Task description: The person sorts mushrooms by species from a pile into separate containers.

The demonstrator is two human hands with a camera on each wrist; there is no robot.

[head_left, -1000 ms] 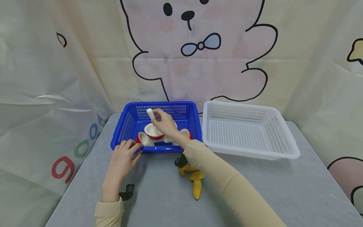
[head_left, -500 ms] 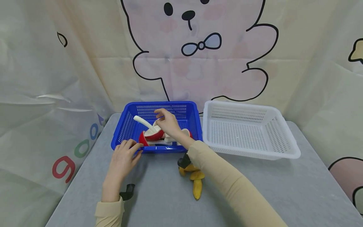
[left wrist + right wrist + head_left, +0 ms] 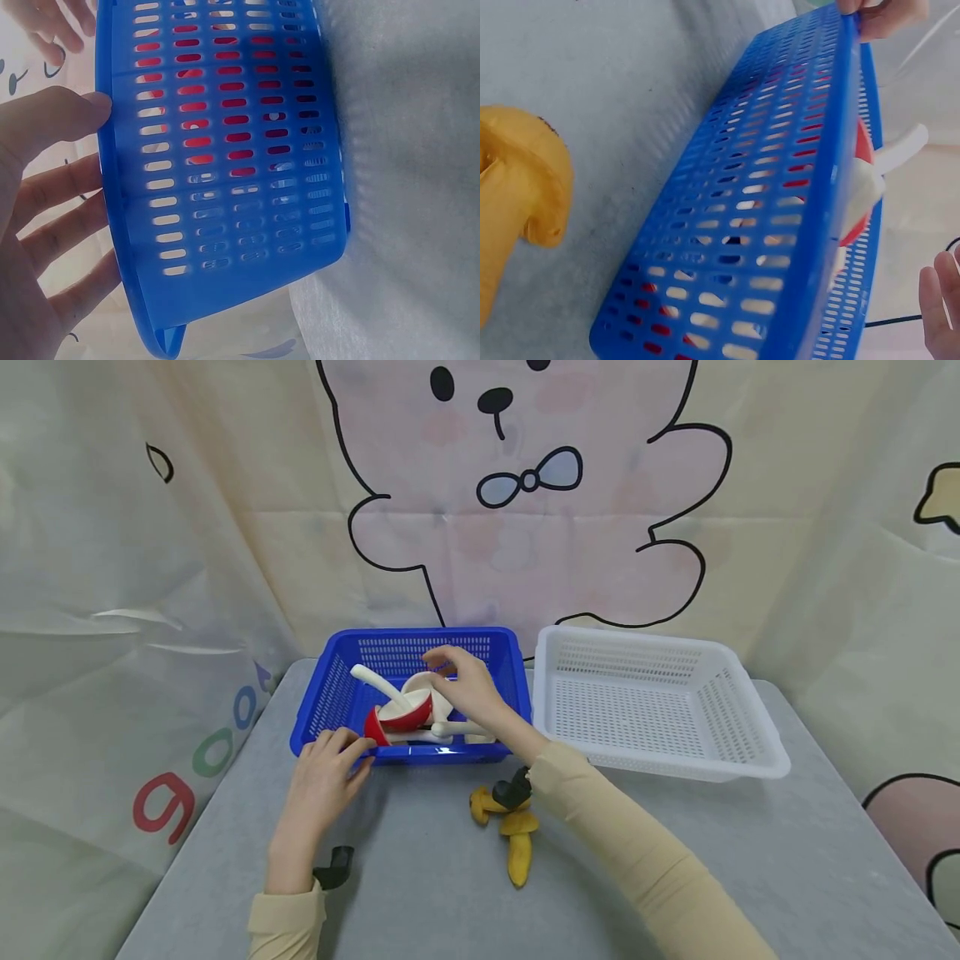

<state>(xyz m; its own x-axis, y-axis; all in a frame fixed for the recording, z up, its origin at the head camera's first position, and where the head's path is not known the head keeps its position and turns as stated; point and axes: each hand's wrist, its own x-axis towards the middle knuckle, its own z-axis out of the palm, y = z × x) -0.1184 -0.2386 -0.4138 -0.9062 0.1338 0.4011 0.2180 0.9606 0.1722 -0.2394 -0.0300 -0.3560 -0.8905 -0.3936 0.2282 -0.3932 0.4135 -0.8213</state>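
Observation:
My left hand (image 3: 326, 781) grips the near-left rim of a blue plastic basket (image 3: 435, 756); the thumb and fingers (image 3: 64, 176) meet the rim in the left wrist view. Above the basket's contents hovers my right hand (image 3: 468, 685), fingers loosely bent, nothing visible between them. Its fingertips overlap a white, shallow cap in the head view. Inside lie several red-capped toy mushrooms with white undersides and long white stems. One mushroom (image 3: 408, 718) tips with its stem up to the left. Another white stem (image 3: 459, 727) lies below my right hand.
A white plastic basket (image 3: 663, 760) stands right of the blue one. Two yellow toy mushrooms lie on the grey table in front, one mushroom (image 3: 519, 852) nearer me, the other partly behind a black wrist camera (image 3: 512, 790). A printed curtain (image 3: 525, 568) hangs behind.
My right hand has let go of the red-capped mushroom's stem and moved right. That mushroom now leans in the basket, stem up to the left. My left hand has stayed on the rim.

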